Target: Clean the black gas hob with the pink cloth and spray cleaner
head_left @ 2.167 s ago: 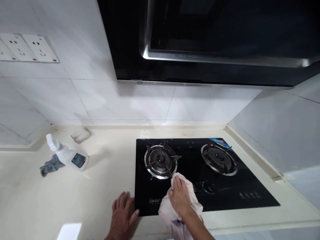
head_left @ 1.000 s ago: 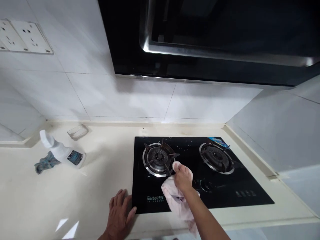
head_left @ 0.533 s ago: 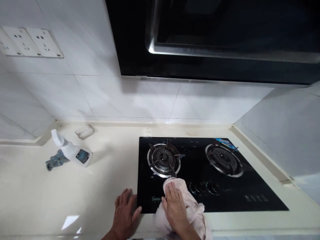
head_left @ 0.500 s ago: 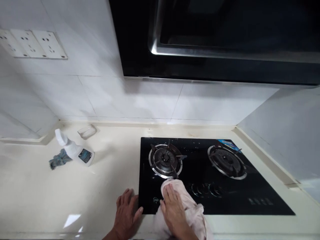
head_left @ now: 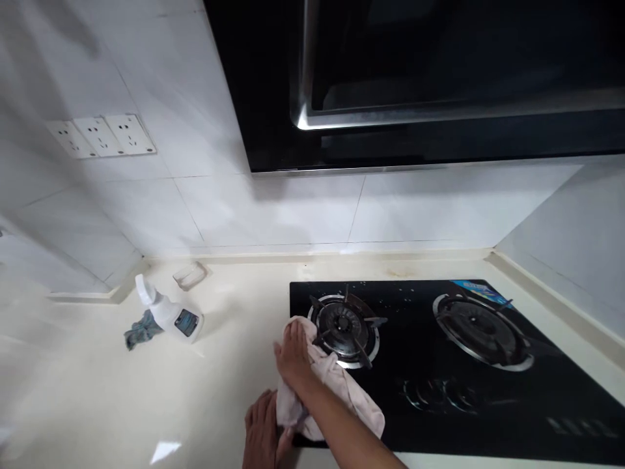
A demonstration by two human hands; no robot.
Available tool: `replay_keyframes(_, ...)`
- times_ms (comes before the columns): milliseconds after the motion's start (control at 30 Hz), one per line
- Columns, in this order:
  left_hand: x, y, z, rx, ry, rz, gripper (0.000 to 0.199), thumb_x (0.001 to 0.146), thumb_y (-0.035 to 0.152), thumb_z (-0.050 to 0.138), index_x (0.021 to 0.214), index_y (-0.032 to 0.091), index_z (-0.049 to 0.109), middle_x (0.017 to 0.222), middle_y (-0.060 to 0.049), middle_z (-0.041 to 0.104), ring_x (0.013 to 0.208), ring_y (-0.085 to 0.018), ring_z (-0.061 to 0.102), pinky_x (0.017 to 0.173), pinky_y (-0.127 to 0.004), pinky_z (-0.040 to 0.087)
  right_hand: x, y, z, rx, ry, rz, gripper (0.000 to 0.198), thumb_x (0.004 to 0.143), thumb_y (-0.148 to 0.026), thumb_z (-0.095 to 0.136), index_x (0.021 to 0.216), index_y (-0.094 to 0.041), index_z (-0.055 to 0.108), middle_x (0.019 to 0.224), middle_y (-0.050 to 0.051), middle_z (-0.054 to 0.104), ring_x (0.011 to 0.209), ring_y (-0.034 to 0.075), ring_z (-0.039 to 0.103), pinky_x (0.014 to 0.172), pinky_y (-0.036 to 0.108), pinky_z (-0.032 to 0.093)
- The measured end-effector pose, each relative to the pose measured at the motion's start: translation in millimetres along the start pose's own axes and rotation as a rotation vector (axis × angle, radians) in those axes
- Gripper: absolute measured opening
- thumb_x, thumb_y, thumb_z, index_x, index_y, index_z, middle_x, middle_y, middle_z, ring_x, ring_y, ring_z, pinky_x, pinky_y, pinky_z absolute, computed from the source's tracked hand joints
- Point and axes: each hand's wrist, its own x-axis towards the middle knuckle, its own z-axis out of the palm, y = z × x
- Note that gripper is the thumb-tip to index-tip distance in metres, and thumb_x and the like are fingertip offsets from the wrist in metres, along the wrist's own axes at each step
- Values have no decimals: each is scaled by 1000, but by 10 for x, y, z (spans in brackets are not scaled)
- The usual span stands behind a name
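Observation:
My right hand (head_left: 294,359) presses a pale pink cloth (head_left: 349,389) onto the left side of a black glass gas hob (head_left: 390,355). Its fingers lie over the folded end of the cloth, beside the left burner (head_left: 343,329). Loose folds trail toward the front edge under my right forearm. My left hand (head_left: 262,426) rests on the counter at the hob's front left corner, fingers stretched out and thumb against the edge. The cloth touches or lies very near that hand.
A white spray bottle (head_left: 173,316) lies on its side on the cream counter (head_left: 97,391), over a crumpled blue-grey rag (head_left: 141,331). Behind it is a clear small dish (head_left: 190,275). The right burner (head_left: 481,331) has raised supports. A black range hood (head_left: 415,146) overhangs the hob.
My right hand has moved the cloth left and back, from the hob's front edge to beside the left burner. My left hand stays by the corner. The view has shifted.

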Motion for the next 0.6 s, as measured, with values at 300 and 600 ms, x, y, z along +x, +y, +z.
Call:
replay_keyframes(300,-53,-29,46,-82,13,-91,68,100,51,44,157,20,27,148,-19,51,136,-31,50,103,-48,48,641,-194,-169,0,87,275,77,98,-38,41,152,14,24,161,35,18,153,43,16,122,56,12)
replay_keyframes(600,-55,-73,30,-322,199,-335,56,101,41,41,153,26,27,158,-14,29,147,-30,32,114,-57,40,-304,81,-88,-24,14,-156,59,101,-40,43,150,-7,43,164,19,28,155,33,17,126,49,17)
